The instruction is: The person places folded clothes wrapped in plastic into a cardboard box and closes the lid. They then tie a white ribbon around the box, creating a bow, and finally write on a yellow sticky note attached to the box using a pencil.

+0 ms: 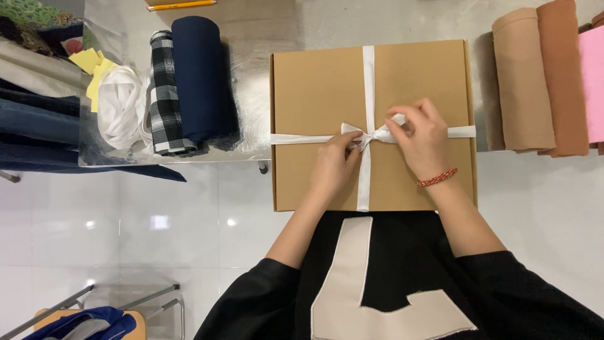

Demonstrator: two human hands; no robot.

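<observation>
Pinching the satin white ribbon crossing a flat cardboard box, both hands' fingers close on its knot.

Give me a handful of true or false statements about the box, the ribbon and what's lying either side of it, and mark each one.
1. A white ribbon crosses the brown cardboard box both lengthwise and sideways. True.
2. Both hands are at the ribbon's crossing: the left hand and the right hand. True.
3. The red bracelet is on the left wrist. False: it is on the right wrist.
4. The box's lid stands open. False: it is shut, with the ribbon over it.
5. A dark blue fabric roll lies beside a black and white checked fabric, left of the box. True.
6. The fabric rolls right of the box are green. False: they are tan, rust brown and pink.
</observation>
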